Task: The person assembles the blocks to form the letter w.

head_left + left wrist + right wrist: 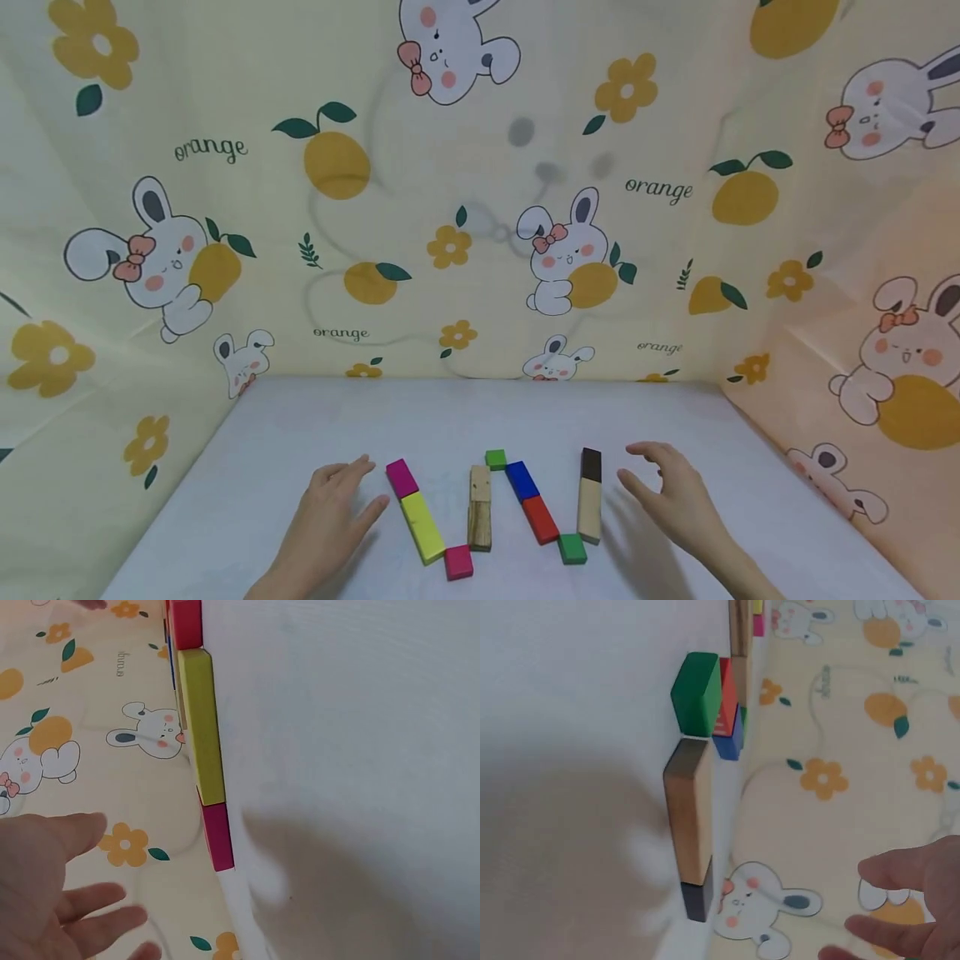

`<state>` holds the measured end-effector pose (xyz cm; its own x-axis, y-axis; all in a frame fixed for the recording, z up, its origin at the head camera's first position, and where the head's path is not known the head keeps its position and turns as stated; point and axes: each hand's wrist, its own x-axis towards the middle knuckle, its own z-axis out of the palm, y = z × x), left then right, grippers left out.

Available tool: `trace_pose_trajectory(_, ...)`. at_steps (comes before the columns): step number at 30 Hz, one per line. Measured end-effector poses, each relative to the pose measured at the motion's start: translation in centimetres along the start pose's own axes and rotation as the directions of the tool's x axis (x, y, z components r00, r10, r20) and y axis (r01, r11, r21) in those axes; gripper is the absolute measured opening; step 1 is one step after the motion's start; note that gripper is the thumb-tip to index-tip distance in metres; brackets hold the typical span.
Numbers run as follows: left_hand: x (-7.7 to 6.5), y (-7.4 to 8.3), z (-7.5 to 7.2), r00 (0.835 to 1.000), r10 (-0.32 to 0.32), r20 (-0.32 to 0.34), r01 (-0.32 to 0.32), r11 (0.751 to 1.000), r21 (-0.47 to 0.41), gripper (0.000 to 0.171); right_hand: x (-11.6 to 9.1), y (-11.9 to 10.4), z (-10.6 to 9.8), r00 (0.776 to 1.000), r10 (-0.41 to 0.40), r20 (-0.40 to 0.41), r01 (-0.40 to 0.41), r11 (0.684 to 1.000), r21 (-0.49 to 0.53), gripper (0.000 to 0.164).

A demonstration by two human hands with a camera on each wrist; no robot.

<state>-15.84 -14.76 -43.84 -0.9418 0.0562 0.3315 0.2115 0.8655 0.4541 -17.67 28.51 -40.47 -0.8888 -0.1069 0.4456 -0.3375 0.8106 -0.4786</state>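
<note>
Coloured wooden blocks form a zigzag on the white table. From the left come a magenta block (402,478), a long yellow block (423,528) and a pink block (459,562). Then stand the brown-grained wooden block (480,526), a pale wooden block (480,483), a light green block (496,460), a blue block (522,481), a red block (540,520), a green block (573,549), a long tan block (589,510) and a dark brown block (591,464). My left hand (324,522) hovers left of the magenta and yellow blocks, holding nothing. To the right of the dark brown block, my right hand (681,503) is also unoccupied, fingers apart.
The white table (315,417) extends behind and beside the blocks. A cloth (480,167) printed with rabbits, oranges and flowers hangs at the back and along both sides.
</note>
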Motion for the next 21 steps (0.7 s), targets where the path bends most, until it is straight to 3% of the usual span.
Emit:
trace_pose_trajectory(10,-0.5,-0.3,-0.4,0.989,0.094,-0.11,-0.076,0.984,0.158,0.054,0.0,-1.2,0.6,0.986,-0.109,-0.127,0.081,0.975,-0.207,0.051)
trace_pose_trajectory(21,-0.1,-0.5,-0.9,0.997,0.039,-0.062,-0.023,0.972,0.234,0.057,-0.1,-0.6,1.3,0.994,-0.074,-0.08,0.042,0.936,-0.35,0.07)
